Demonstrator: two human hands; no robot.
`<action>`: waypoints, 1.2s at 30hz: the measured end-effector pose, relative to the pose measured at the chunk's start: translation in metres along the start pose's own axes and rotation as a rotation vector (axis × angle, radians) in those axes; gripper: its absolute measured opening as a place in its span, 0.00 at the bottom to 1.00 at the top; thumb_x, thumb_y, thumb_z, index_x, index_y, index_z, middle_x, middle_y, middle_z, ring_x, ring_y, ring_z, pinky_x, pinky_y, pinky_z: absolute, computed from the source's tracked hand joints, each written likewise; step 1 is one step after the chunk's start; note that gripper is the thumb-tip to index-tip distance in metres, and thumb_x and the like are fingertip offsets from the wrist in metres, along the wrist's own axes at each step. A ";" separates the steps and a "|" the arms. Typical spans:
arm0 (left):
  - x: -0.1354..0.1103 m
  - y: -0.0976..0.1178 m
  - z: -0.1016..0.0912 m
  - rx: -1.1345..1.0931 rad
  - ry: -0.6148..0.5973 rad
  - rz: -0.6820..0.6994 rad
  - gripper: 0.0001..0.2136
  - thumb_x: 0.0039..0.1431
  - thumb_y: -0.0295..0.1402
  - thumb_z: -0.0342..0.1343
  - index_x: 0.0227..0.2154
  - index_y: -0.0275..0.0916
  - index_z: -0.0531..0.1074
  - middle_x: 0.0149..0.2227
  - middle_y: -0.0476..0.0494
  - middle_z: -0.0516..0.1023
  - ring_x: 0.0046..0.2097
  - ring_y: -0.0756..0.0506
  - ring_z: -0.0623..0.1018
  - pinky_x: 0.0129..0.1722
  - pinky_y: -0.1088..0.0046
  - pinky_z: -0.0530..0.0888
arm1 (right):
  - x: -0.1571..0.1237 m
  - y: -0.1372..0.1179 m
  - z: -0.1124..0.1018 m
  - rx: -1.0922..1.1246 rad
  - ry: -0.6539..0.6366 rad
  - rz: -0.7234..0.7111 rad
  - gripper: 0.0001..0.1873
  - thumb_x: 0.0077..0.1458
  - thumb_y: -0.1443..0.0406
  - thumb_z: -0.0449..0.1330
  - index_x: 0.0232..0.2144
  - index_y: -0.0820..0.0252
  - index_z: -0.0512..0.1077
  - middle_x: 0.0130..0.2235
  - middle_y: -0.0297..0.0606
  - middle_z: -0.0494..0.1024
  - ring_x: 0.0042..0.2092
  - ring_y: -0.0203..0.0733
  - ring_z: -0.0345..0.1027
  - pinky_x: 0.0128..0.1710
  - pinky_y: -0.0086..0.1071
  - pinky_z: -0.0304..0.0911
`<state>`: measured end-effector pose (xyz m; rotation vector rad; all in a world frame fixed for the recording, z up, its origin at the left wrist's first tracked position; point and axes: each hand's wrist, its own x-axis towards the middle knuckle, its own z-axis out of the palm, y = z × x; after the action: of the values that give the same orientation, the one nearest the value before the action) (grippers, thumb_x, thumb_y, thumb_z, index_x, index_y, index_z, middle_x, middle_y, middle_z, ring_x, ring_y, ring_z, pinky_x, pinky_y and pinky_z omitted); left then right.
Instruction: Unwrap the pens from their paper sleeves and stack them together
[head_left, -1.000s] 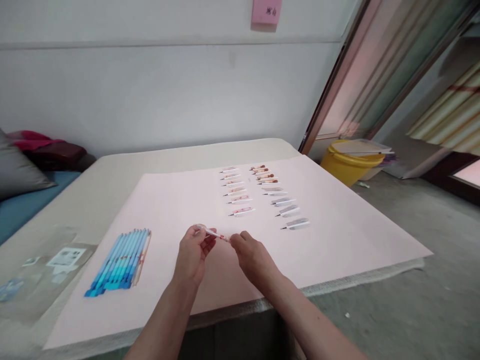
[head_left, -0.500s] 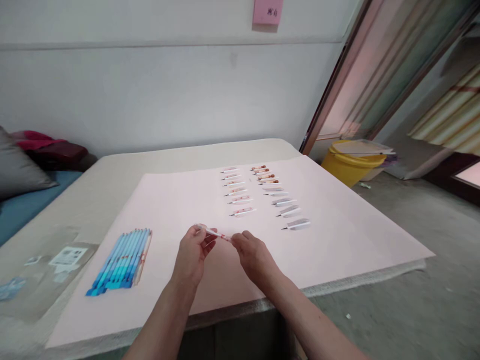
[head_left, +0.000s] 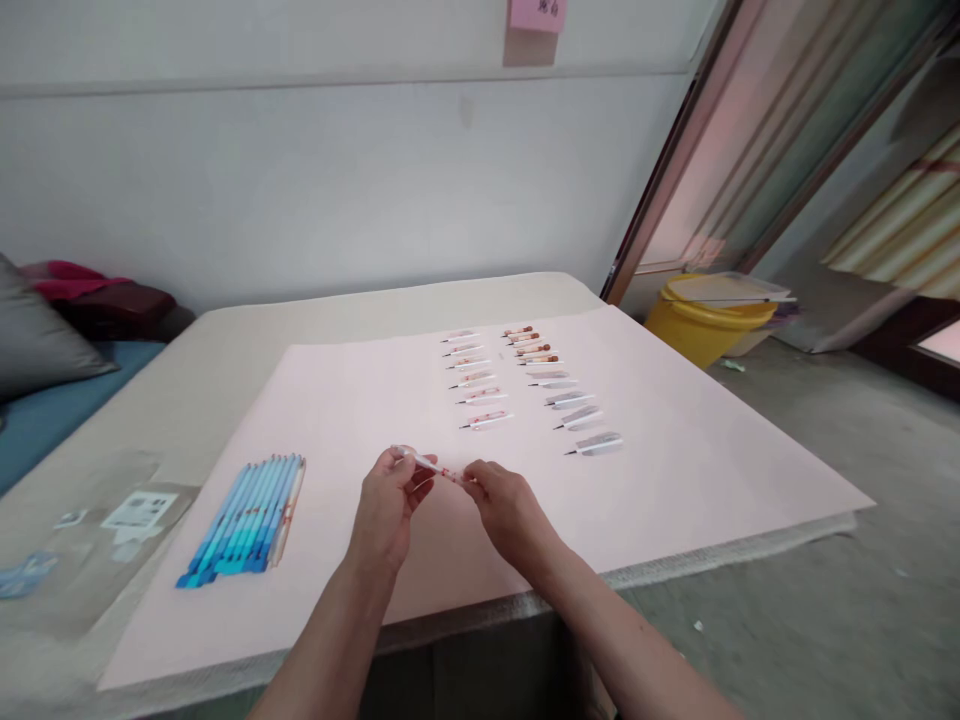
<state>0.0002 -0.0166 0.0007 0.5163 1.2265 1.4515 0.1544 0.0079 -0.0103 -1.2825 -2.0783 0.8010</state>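
Between my two hands, above the front part of the pink sheet (head_left: pixel 360 400), is a slim white pen (head_left: pixel 435 466) with red markings. My left hand (head_left: pixel 386 500) pinches its left end, and the fingers of my right hand (head_left: pixel 499 495) close on its right end. Beyond the hands lie several white pen parts with dark tips (head_left: pixel 486 420), in a column, with reddish-patterned pieces beside them. Farther right, another column holds brown-topped pieces (head_left: pixel 536 350) at the back and clear-looking pieces with dark-tipped white parts (head_left: pixel 592 444) nearer me.
On the left, several blue pens (head_left: pixel 244 520) lie side by side with a pale brownish pen (head_left: pixel 289 510) at their right edge. A clear plastic bag (head_left: pixel 82 560) with a label rests farther left. A yellow bucket (head_left: pixel 690 330) stands on the floor beyond the table's right side.
Both hands stay nearly in place with the pen between them. My right fingers shift slightly on its end. The whole view moves a little.
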 end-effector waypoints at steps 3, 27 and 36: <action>0.001 0.003 -0.003 -0.010 -0.052 0.003 0.07 0.52 0.36 0.55 0.30 0.38 0.66 0.34 0.43 0.76 0.35 0.48 0.75 0.38 0.69 0.68 | 0.000 -0.004 -0.003 0.289 -0.087 0.149 0.08 0.53 0.66 0.52 0.25 0.60 0.69 0.23 0.33 0.69 0.25 0.33 0.61 0.27 0.27 0.53; 0.003 0.007 -0.002 -0.033 0.107 0.066 0.09 0.44 0.32 0.62 0.28 0.36 0.69 0.29 0.50 0.71 0.31 0.53 0.71 0.34 0.76 0.69 | -0.010 -0.014 0.007 -0.029 0.036 -0.018 0.06 0.54 0.69 0.53 0.27 0.58 0.69 0.28 0.33 0.71 0.30 0.34 0.64 0.29 0.25 0.52; 0.003 0.006 -0.002 -0.041 0.034 0.031 0.11 0.46 0.32 0.60 0.34 0.38 0.70 0.37 0.43 0.74 0.39 0.48 0.73 0.40 0.69 0.69 | -0.008 -0.017 0.005 0.174 -0.141 0.191 0.16 0.58 0.62 0.47 0.20 0.58 0.65 0.15 0.29 0.63 0.20 0.33 0.58 0.23 0.27 0.49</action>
<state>-0.0053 -0.0134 0.0043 0.4866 1.2184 1.5142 0.1441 -0.0062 -0.0025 -1.3757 -1.9612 1.1609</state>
